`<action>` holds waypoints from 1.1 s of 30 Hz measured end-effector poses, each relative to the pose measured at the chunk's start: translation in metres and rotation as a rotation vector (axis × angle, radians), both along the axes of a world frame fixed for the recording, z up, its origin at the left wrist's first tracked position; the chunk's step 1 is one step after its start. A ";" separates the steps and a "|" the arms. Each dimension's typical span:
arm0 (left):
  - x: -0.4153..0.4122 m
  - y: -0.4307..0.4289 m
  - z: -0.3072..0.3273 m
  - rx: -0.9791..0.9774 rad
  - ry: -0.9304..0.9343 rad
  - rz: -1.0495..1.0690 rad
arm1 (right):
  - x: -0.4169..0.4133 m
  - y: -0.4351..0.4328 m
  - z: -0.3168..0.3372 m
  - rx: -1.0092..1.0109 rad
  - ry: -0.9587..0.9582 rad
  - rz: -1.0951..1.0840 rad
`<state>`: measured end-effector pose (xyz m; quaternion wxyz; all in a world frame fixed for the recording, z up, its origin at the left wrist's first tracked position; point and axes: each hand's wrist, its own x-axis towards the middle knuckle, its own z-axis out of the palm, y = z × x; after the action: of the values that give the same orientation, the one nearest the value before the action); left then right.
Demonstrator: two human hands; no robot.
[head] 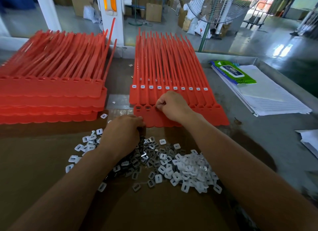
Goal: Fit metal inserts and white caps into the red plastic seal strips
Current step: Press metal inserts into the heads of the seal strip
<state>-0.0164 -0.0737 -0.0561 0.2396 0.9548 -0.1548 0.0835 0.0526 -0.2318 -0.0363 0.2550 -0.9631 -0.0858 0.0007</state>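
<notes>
A red seal strip sheet (203, 118) lies in front of me, overlapping a sheet behind it whose sockets carry white caps (167, 88). My right hand (172, 105) pinches a small part at the third socket of the front sheet; two sockets (142, 107) to its left hold dark metal inserts. My left hand (123, 133) rests with curled fingers at the sheet's near left corner, above a loose heap of metal inserts (142, 157) and white caps (191, 168). What its fingers hold is hidden.
A tall stack of red strip sheets (51, 93) stands at the left. Papers and a green wipes packet (235, 73) lie at the right, more paper (309, 141) at the right edge. Brown cardboard (43, 161) covers the near table.
</notes>
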 end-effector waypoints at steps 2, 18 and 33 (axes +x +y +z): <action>0.000 0.000 0.000 -0.001 0.002 -0.001 | 0.000 0.001 0.000 -0.020 -0.003 0.000; 0.001 -0.001 0.001 0.011 -0.002 -0.004 | 0.006 0.000 -0.003 0.088 -0.040 -0.064; 0.001 -0.001 0.001 0.010 0.003 0.001 | -0.016 -0.014 0.014 0.174 -0.009 0.068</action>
<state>-0.0154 -0.0747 -0.0547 0.2351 0.9562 -0.1543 0.0814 0.0363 -0.2456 -0.0225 0.3374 -0.9338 -0.1192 -0.0022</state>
